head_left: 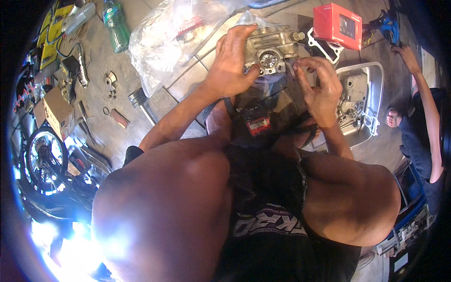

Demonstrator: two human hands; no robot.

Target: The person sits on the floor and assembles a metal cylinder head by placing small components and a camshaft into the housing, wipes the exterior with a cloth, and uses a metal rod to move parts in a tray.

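Observation:
A metal engine part (272,44), which looks like a motorcycle cylinder head, stands in front of me with a round opening facing me. My left hand (233,63) grips its left side, the thumb on the near edge and the fingers over the far side. Close to its right side, my right hand (321,84) is closed in a pinch at the fingertips. Whatever sits in that pinch is too small to make out. Between my legs lies a small black and red packet (258,124).
A red box (337,26) and a white-edged gasket (324,47) are at the far right. A steel basin (381,84) holds metal parts. Clear plastic wrap (162,35), a green bottle (116,28) and a piston-like part (138,100) lie left. Another person's arm (425,103) reaches in at right.

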